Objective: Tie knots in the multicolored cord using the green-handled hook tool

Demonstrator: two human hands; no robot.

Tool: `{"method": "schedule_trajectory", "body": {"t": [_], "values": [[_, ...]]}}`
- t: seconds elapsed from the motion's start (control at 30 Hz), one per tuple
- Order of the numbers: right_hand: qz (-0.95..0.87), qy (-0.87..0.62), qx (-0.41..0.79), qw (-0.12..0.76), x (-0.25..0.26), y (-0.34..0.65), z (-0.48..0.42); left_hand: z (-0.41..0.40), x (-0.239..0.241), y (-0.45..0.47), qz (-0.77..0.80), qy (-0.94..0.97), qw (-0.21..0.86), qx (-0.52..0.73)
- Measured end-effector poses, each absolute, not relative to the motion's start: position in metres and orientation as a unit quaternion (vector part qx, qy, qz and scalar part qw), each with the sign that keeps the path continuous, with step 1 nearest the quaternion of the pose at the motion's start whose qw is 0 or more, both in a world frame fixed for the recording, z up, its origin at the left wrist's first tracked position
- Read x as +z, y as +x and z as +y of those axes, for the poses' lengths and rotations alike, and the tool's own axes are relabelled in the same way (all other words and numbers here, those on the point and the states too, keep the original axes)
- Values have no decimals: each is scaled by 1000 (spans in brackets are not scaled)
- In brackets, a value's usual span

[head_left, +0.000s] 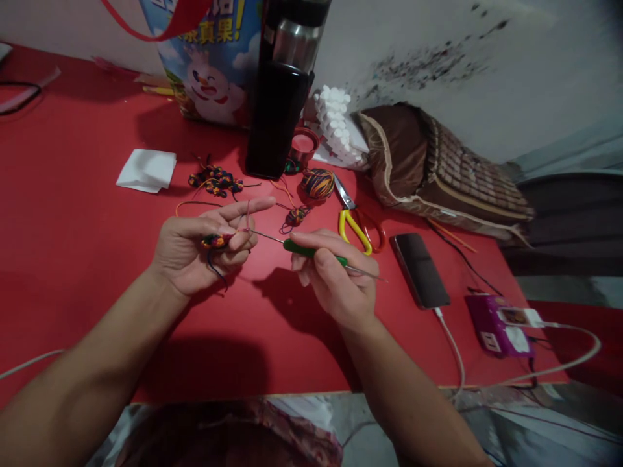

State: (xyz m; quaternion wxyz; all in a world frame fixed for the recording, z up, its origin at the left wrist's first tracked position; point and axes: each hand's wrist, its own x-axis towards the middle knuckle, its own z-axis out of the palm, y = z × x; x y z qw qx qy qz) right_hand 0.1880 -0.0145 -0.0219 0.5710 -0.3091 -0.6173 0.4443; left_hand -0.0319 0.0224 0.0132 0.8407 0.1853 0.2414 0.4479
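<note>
My left hand (207, 243) pinches a small multicoloured crochet piece (217, 241), its index finger stretched out with a strand of yarn looped over it. Between the fingers of my right hand (341, 269) is a crochet hook (300, 248) with a green handle. The hook's thin metal tip meets the yarn at my left fingertips. Beyond my hands lie a ball of variegated yarn (318, 184), a smaller tangle of yarn (294, 216) and a cluster of crocheted pieces (214, 180).
Yellow-and-red-handled scissors (357, 224) lie near my right hand, beside a phone (419, 269) on a cable. A purple box (499, 324) sits at the right edge. Behind stand a black phone-like slab (277, 123), a printed bag (209, 71) and a brown cushion (438, 168). Folded white paper (146, 170) lies left.
</note>
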Motion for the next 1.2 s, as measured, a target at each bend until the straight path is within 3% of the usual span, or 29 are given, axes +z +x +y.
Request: {"method": "schedule_trajectory", "body": {"t": [0.23, 0.47, 0.67, 0.8, 0.93, 1.2], "values": [[-553, -267, 528, 586, -16, 183, -8, 20, 13, -27, 246, 216, 824, 462], [-464, -277, 592, 598, -18, 170, -6, 11, 8, -14, 343, 328, 705, 527], [-511, -337, 509, 604, -20, 172, -10, 7, 10, -8, 367, 375, 641, 560], [-636, -383, 332, 582, -18, 167, -19, 0, 15, 0, 413, 390, 601, 563], [-695, -396, 197, 568, -19, 159, -25, -5, 14, 6, 409, 370, 628, 549], [-715, -335, 245, 562, -22, 171, -17, 8, 12, -8, 323, 252, 759, 506]]}}
